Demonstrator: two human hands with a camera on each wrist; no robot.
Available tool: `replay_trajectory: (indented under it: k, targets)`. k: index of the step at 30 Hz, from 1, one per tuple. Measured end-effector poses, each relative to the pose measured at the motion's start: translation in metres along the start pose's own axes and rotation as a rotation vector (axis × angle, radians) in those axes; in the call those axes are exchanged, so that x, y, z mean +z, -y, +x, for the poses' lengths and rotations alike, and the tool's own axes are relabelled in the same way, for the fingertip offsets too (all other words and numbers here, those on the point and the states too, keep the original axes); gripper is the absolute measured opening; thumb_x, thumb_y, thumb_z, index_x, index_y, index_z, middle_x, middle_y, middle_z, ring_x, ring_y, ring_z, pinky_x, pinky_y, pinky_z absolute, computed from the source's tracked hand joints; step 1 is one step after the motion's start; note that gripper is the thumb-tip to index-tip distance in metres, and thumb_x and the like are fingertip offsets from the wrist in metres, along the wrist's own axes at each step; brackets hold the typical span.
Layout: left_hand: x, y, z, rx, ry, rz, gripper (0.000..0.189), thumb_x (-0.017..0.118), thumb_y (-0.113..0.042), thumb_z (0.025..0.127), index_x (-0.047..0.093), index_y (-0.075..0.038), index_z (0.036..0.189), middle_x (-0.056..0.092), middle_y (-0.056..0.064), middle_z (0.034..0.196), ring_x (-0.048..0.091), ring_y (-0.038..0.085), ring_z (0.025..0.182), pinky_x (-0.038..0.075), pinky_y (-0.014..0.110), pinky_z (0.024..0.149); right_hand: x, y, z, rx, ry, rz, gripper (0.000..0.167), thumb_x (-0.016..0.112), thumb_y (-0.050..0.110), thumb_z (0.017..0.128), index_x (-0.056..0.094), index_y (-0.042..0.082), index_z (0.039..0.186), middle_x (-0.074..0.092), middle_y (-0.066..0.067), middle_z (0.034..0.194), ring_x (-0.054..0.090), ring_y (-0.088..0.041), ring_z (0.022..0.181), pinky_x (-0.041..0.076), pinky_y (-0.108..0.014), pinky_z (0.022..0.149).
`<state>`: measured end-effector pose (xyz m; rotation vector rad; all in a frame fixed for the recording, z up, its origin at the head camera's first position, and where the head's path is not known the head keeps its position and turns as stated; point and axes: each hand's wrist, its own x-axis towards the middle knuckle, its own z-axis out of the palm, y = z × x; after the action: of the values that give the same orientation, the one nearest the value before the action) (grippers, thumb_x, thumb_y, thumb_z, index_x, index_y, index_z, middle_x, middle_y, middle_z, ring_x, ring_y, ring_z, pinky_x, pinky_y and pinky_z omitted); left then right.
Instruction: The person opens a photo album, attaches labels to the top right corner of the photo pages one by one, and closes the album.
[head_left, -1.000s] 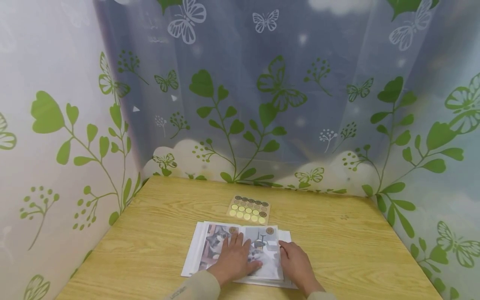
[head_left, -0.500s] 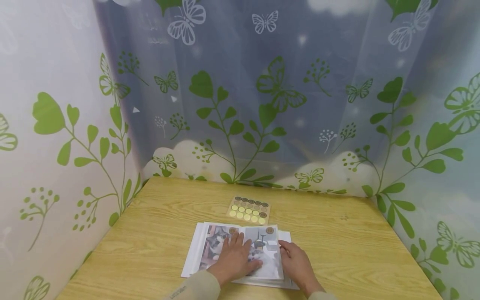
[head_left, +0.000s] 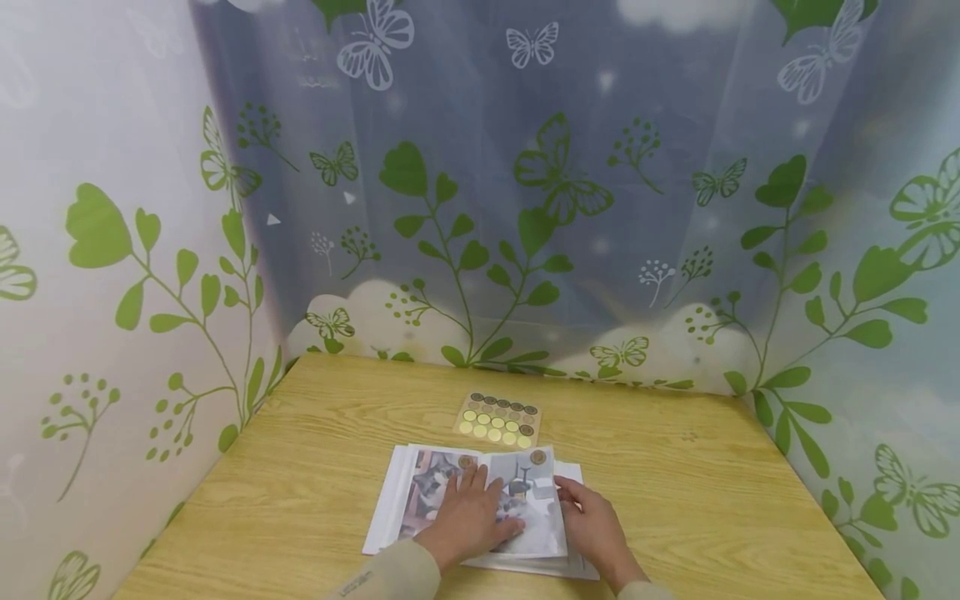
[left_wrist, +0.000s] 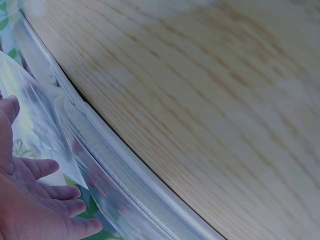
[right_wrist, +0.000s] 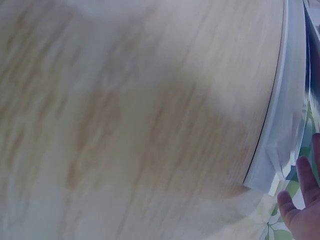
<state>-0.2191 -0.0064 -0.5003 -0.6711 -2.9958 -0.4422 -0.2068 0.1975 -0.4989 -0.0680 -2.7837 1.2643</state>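
Observation:
A white photo album (head_left: 382,508) lies spread on the table, with a cat photo (head_left: 426,487) on its left page and a pale photo (head_left: 536,508) on its right page. Each page bears a round brown sticker (head_left: 537,457) near its top. My left hand (head_left: 471,512) rests across the middle, fingers spread over both pages. The right page's outer edge is pinched by my right hand (head_left: 596,525), and that page stands slightly raised. From the left wrist, the album's thick stack of pages (left_wrist: 115,150) shows beside the fingers. Its white cover edge (right_wrist: 277,130) appears in the right wrist view.
Just beyond the album lies a sheet of round stickers (head_left: 497,419), in dark, tan and yellow rows. Wood-grain table (head_left: 675,475) surrounds the album. A curtain (head_left: 480,250) with green leaves and butterflies borders the table at the back and both sides.
The right page's outer edge has shifted slightly left and up, with the right hand's fingertips following it. The left hand and the sticker sheet stay in place.

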Motion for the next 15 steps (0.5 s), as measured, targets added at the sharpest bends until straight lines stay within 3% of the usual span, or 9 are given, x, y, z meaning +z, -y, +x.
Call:
replay_trajectory:
  k: [10, 15]
  targets:
    - [-0.005, -0.0022, -0.0018, -0.002, 0.019, -0.035, 0.076, 0.059, -0.06, 0.09, 0.054, -0.004, 0.141, 0.043, 0.026, 0.147, 0.031, 0.043, 0.141, 0.026, 0.06, 0.114, -0.0022, -0.0012, 0.0009, 0.032, 0.038, 0.049, 0.04, 0.057, 0.005, 0.094, 0.059, 0.002, 0.134, 0.069, -0.014, 0.114, 0.057, -0.039, 0.118, 0.042, -0.06, 0.1]
    - [-0.0022, -0.0069, -0.0002, 0.05, 0.043, -0.005, 0.084, 0.055, -0.07, 0.087, 0.051, -0.007, 0.143, 0.043, 0.022, 0.149, 0.034, 0.039, 0.141, 0.023, 0.058, 0.116, -0.0025, -0.0049, -0.0001, -0.014, 0.023, 0.017, 0.038, 0.058, 0.007, 0.094, 0.06, -0.001, 0.131, 0.07, -0.015, 0.112, 0.061, -0.038, 0.114, 0.046, -0.057, 0.097]
